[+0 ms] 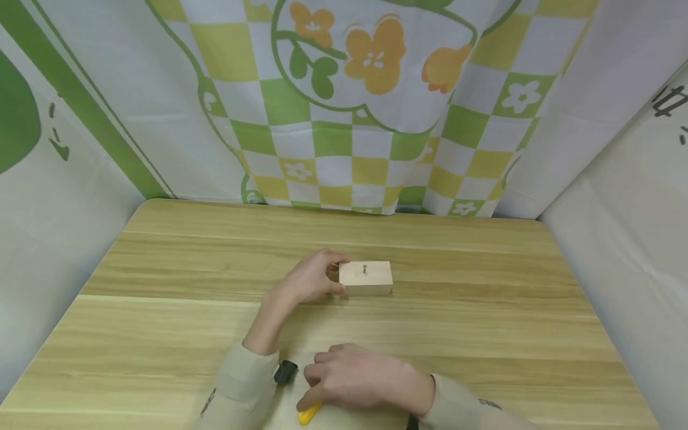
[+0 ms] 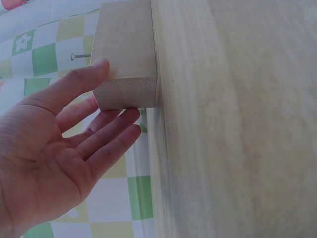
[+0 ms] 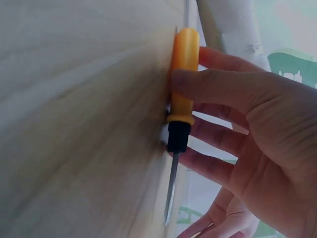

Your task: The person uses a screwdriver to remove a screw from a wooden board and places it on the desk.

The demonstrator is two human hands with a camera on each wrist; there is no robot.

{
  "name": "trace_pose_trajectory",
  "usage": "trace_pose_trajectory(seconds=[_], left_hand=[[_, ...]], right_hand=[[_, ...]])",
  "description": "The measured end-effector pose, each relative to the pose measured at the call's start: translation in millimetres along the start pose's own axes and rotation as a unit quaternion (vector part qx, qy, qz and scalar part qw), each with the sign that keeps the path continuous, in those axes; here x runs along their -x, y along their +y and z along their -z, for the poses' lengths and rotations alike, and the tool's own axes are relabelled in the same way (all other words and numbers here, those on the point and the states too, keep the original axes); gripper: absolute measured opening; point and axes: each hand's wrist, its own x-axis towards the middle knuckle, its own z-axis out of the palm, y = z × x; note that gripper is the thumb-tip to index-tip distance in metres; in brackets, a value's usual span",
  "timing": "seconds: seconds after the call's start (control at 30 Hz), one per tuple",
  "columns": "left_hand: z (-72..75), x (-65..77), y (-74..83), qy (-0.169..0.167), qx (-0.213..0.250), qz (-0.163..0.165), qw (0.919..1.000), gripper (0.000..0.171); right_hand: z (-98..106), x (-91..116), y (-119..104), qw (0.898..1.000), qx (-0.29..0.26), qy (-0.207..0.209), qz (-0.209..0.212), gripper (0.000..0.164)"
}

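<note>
A pale wooden block [image 1: 371, 276] lies on the table, with a screw [image 2: 80, 57] standing partway out of its top face. My left hand [image 1: 306, 279] holds the block's left end, thumb on the near side and fingers at the far side and end. Close to the table's near edge, my right hand [image 1: 360, 377] pinches a screwdriver [image 3: 184, 94] by its yellow handle. In the right wrist view the thumb presses the handle and the other fingers lie behind it. The black collar and metal shaft [image 3: 171, 191] extend past the fingers, close along the tabletop.
The wood-grain table [image 1: 484, 310] stretches beneath both hands. A green, yellow and white checked curtain [image 1: 333, 143] hangs along its back edge, and pale cloth walls [image 1: 634, 239] stand at the sides. A small black device [image 1: 286, 372] sits by the left wrist.
</note>
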Motion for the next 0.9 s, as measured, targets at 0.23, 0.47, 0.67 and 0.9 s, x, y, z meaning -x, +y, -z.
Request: trace_pose_trajectory(seconds=[0.23,0.47,0.67,0.9], left_hand=[[1.4,0.1,-0.5,-0.001,0.000,0.004,1.0000,0.064],[2.0,-0.3,-1.0,0.000,-0.005,-0.004,1.0000,0.063],[0.6,-0.6,-1.7,0.000,-0.001,-0.001,1.0000,0.062],[-0.2,-0.5,-0.9,-0.001,-0.003,-0.007,1.0000,0.062]], right_hand=[[-9,-1,12,0.998,-0.044,0.024,0.027,0.031],[-19,-3,30,0.985,-0.166,0.003,0.048,0.042],[-19,-4,37,0.972,-0.227,-0.028,0.047,0.044],[-11,2,41,0.960,-0.278,-0.019,0.030,0.041]])
